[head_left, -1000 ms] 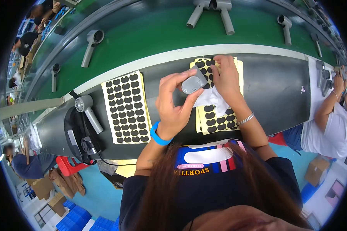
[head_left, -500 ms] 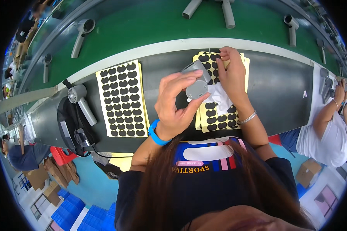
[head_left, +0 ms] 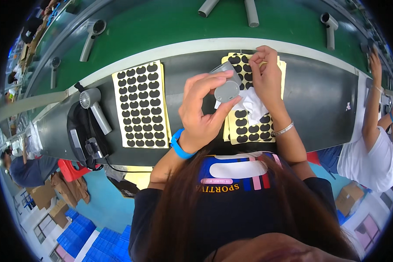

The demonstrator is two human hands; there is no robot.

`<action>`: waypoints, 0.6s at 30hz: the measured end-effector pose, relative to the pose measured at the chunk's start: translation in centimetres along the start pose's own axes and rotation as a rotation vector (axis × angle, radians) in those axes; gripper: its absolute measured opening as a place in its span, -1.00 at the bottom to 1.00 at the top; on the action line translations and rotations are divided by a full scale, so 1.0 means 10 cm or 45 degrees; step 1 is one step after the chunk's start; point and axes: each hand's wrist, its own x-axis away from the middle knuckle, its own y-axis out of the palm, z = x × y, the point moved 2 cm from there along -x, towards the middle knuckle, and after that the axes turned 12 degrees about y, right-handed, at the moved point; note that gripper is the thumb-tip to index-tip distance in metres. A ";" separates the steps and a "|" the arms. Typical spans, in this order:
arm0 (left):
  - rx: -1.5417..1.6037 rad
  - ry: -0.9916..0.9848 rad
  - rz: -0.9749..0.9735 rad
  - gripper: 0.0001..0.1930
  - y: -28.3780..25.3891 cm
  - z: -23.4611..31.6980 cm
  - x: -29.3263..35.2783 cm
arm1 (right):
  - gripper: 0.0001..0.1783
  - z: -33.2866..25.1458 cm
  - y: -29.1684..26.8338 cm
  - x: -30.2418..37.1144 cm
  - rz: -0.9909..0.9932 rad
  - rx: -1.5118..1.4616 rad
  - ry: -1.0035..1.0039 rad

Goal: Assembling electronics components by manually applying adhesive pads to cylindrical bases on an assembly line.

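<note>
My left hand is closed around a grey hair dryer, gripping it near a flat round end with two small dots that faces up. The dryer's grey body slants away beyond the fingers. Just to the right, my right hand is raised with thumb and fingertips drawn together; whatever they may pinch is too small to make out. Below both hands lies a stack of yellow-backed sheets with rows of black rounded stickers. A crumpled white cloth rests on this stack, beside my right wrist.
Another sticker stack lies left on the dark table. Further left are a corded grey hair dryer and a black bag. Beyond the table edge, a green conveyor carries several grey dryers. A co-worker in white reaches forward at right.
Both hands have shifted slightly, the dryer moving a little right. My right fingertips have drawn closer together. Dryers on the conveyor have slid a bit left, and the co-worker's arm has stretched forward.
</note>
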 end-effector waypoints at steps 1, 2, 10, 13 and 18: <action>-0.012 0.007 0.000 -0.54 -0.01 0.00 -0.01 | -0.59 -0.02 -0.01 0.02 -0.093 -0.138 0.042; 0.009 -0.005 0.010 -0.54 -0.01 -0.01 -0.01 | -0.56 -0.05 -0.03 0.04 -0.186 -0.276 0.083; -0.149 -0.063 -0.288 -0.50 -0.13 0.14 -0.12 | -0.38 -0.93 -0.70 0.32 -0.241 -0.876 -0.074; -0.164 -0.199 -0.336 -0.46 -0.18 0.19 -0.17 | -0.33 -1.04 -0.74 0.42 -0.302 -0.864 -0.091; 0.184 -0.335 -0.233 -0.54 -0.30 0.09 -0.18 | -0.31 -0.98 -0.74 0.46 -0.222 -0.830 -0.071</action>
